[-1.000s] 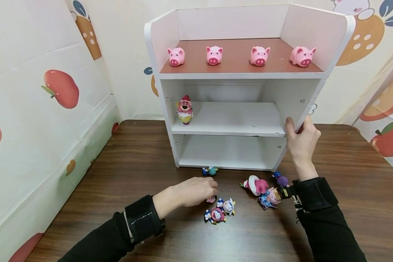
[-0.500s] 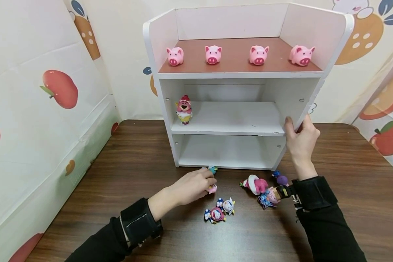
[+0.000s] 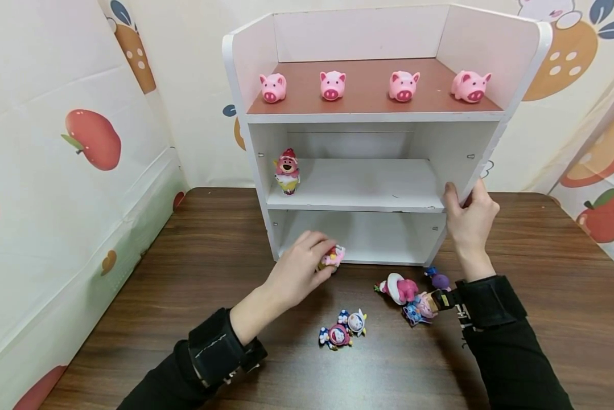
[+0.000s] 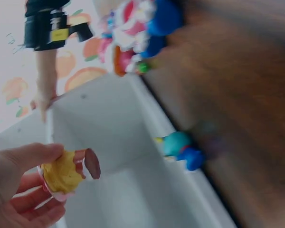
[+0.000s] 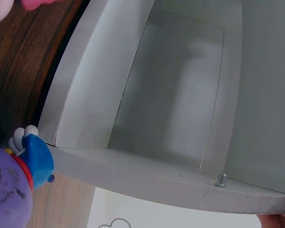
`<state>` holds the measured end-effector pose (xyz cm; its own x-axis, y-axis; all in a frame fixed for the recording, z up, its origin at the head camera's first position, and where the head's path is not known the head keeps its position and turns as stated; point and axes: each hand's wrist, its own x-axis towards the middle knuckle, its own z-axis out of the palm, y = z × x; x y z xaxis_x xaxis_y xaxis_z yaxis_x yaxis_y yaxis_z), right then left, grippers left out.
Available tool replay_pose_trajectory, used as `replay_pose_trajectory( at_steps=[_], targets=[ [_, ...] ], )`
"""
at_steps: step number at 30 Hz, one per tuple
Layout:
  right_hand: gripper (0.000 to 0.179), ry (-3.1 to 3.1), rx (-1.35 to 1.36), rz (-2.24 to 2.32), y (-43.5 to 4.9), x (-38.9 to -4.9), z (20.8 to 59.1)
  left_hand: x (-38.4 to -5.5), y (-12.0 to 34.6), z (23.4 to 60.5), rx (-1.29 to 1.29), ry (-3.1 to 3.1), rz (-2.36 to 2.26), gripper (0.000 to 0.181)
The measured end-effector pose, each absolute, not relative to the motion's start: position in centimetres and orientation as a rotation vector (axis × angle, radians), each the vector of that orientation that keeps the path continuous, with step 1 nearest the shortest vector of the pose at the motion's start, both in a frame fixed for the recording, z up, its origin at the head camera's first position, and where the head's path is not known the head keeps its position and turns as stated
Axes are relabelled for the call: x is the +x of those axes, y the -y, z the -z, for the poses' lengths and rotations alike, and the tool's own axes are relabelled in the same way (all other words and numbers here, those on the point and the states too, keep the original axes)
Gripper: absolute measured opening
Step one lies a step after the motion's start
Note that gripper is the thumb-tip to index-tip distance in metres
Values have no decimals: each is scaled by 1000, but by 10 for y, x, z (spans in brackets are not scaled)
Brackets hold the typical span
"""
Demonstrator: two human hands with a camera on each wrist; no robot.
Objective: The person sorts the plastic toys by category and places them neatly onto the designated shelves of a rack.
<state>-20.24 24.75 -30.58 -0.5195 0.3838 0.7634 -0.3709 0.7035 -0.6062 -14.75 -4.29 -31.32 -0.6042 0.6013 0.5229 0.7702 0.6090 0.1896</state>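
Observation:
My left hand [image 3: 297, 272] pinches a small pink-and-yellow figurine [image 3: 333, 256] between thumb and fingers, in front of the lowest compartment of the white shelf unit [image 3: 358, 119]. In the left wrist view the figurine [image 4: 62, 175] is tilted, its brown round base facing right, off the table. My right hand [image 3: 469, 221] grips the unit's right side panel at middle-shelf height; only some fingers [image 5: 277, 221] show in the right wrist view. A pink bear figurine [image 3: 288, 172] stands at the left of the middle shelf. Several pink pigs [image 3: 332, 86] line the top shelf.
A teal-and-blue figurine [image 4: 183, 148] lies by the unit's front edge. On the table [image 3: 225, 239] are small penguin-like figurines [image 3: 338, 335], a pink figurine with a white ring [image 3: 400, 289], a blue-and-pink one [image 3: 419, 309] and a purple one [image 3: 440, 282].
My left hand has lifted the pink-and-yellow figurine from the table and carried it forward to the lowest compartment's front. My right hand has stayed on the side panel.

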Motion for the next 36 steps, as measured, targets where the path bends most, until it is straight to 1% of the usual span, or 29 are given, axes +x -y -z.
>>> replay_pose_trajectory(
  at_steps=[13, 29, 36],
  targets=[
    [29, 1891, -5, -943, -247, -203, 307, -151, 34, 280, -893, 2352, 689, 38],
    [29, 1894, -12, -938, -247, -202, 308, -168, 17, 244, -799, 2259, 643, 34],
    [29, 1896, -19, -936, -248, -203, 308, -181, 11, 239, -754, 2292, 594, 32]
  ],
)
